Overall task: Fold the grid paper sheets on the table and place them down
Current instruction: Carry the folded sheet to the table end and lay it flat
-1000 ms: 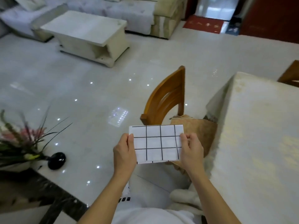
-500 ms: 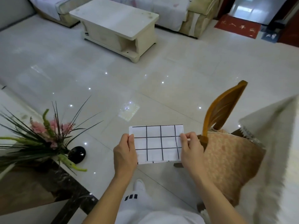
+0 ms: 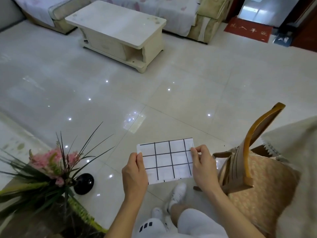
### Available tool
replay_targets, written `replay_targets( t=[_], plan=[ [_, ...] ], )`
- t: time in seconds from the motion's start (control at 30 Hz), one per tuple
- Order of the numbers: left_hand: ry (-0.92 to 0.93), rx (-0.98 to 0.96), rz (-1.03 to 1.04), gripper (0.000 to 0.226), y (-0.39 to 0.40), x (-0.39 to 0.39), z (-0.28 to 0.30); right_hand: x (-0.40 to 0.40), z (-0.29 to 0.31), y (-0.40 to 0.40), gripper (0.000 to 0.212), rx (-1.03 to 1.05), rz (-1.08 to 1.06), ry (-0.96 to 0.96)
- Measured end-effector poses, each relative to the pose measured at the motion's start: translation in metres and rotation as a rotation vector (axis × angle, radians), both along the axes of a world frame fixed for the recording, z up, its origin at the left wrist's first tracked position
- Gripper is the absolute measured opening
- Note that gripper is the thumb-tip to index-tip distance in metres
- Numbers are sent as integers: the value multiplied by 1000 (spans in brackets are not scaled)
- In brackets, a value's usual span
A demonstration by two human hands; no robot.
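Left hand (image 3: 135, 170) and right hand (image 3: 203, 166) pinch the folded grid paper (image 3: 167, 161) by its sides, mid-air over floor; next likely: carry to counter (image 3: 298, 152), lay flat.

A single head-worn wide-angle view looks forward and down from close above the hands, which hold the paper (image 3: 166, 161) at centre-bottom, with the floor (image 3: 120, 93) beyond, a coffee table (image 3: 118, 26) far at 12 o'clock and a chair (image 3: 253, 162) near at 3 o'clock.
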State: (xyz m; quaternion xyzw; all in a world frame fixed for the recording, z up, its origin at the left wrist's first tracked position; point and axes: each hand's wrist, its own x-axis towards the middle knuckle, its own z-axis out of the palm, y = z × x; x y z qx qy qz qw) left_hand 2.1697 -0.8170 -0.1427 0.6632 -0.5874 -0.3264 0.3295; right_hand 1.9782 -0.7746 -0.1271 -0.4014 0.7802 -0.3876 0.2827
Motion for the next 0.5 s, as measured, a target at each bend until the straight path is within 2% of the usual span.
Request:
replay_targets(
  t=[0.23, 0.5],
  plan=[
    [-32, 2, -49, 38, -83, -41, 2, -37, -5, -72, 24, 5, -71, -39],
    [-66, -37, -147, 39, -194, -130, 13, -121, 3, -166, 23, -18, -172, -55]
  ],
)
